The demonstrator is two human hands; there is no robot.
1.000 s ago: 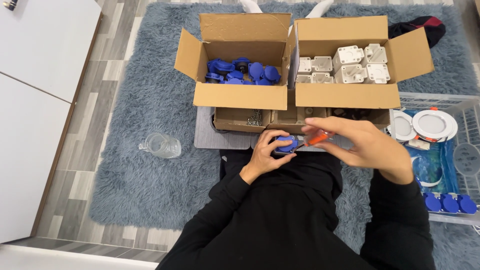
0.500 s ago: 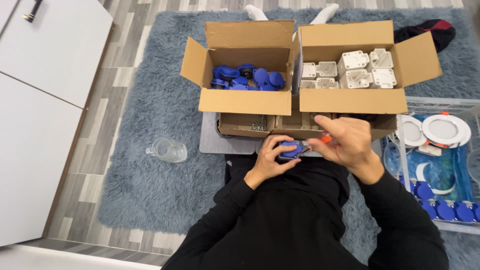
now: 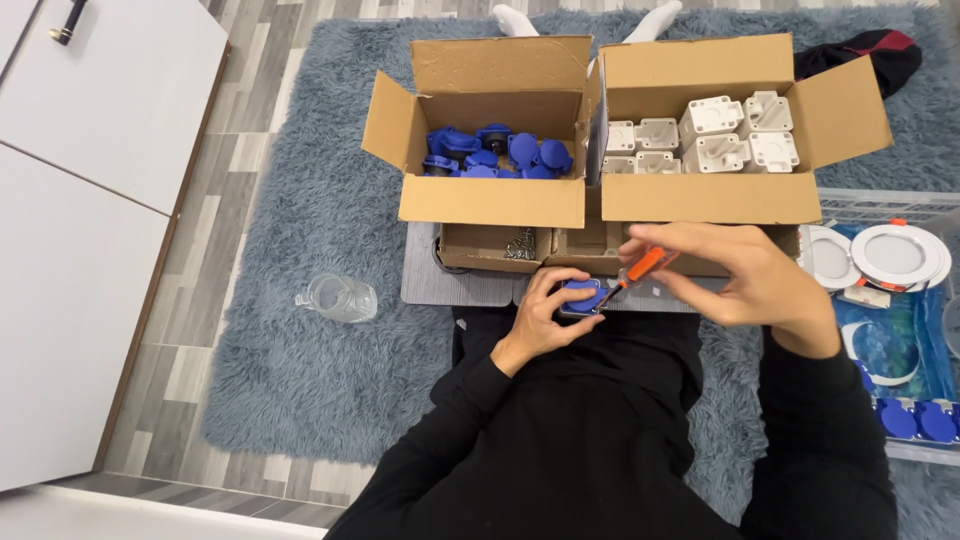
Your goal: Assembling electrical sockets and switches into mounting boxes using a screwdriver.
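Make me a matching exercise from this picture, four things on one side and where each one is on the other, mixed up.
1. blue parts
2. white housings
3. screwdriver
4. clear jar

a. right hand
b. lying on the rug
c. left box
d. right box

Pairs: 1-c, 2-d, 3-a, 4-b

Black long-sleeved top, sleeves [image 3: 450, 400] reaching wrists. Both hands bare: left hand [image 3: 545, 310], right hand [image 3: 740, 275]. White socks [image 3: 655, 18] on feet.
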